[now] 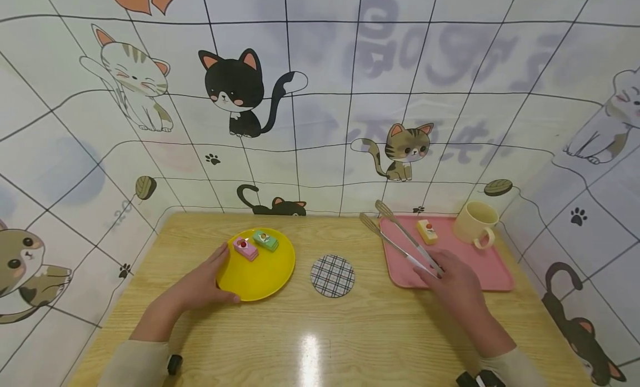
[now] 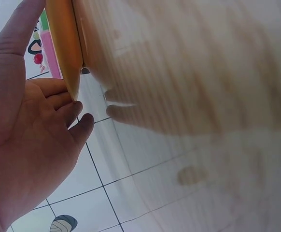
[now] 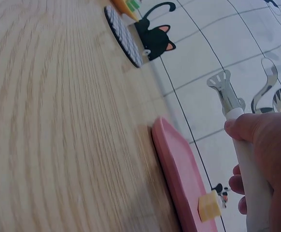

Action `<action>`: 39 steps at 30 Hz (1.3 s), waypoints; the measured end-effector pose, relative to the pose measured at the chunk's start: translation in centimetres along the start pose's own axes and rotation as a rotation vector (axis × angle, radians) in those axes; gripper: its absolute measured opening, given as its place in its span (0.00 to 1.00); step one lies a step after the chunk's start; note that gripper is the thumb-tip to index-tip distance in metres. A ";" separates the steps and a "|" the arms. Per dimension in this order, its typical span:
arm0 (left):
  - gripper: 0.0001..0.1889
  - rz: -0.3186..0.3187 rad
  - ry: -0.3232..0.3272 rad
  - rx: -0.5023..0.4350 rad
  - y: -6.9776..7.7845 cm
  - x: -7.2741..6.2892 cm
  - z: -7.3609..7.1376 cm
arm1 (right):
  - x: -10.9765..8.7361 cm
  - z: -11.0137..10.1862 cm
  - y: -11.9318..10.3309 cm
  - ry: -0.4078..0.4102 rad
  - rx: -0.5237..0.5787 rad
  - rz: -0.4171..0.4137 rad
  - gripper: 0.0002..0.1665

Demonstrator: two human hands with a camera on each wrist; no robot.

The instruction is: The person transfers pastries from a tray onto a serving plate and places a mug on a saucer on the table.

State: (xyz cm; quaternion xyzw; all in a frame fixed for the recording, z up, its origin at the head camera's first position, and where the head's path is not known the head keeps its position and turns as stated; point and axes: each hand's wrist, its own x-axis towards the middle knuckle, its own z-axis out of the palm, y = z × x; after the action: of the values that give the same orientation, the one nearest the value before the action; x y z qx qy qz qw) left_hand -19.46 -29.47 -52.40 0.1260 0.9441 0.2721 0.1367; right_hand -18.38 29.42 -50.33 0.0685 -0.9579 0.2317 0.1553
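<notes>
My left hand (image 1: 202,281) holds the left side of a yellow plate (image 1: 257,276), its thumb at the near rim and fingers farther along the edge. On the plate lie a pink toy cake slice (image 1: 245,249) and a green one (image 1: 266,240), close together. The right hand (image 1: 457,281) grips metal tongs (image 1: 400,231) by their pale handles, above the left part of a pink tray (image 1: 450,273). Between the parted tong tips nothing is held. A yellow toy cake slice (image 1: 427,231) with a red dot on top sits on that tray, beyond the right hand.
A cream mug (image 1: 475,223) stands at the tray's back right. Between plate and tray lies a round checked coaster (image 1: 332,276) on the wooden table (image 1: 280,337). Cat-patterned sheeting (image 1: 320,115) rises behind the table and at both sides.
</notes>
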 end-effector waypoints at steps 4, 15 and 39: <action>0.71 0.013 0.001 -0.006 -0.1 0.1 0.0 | -0.4 -0.7 1.5 0.024 -0.008 0.028 0.26; 0.72 0.019 0.000 -0.010 -0.2 0.1 -0.1 | -1.4 -1.8 5.1 0.094 -0.008 0.107 0.28; 0.71 0.008 -0.003 -0.008 -0.2 0.0 0.0 | -2.0 -2.6 7.2 -0.048 0.001 0.397 0.38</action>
State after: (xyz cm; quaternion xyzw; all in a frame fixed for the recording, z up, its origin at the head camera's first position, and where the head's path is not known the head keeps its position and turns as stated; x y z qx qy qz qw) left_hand -19.49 -29.61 -52.55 0.1298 0.9423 0.2765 0.1374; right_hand -17.30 37.13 -51.80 -0.1159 -0.9560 0.2564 0.0834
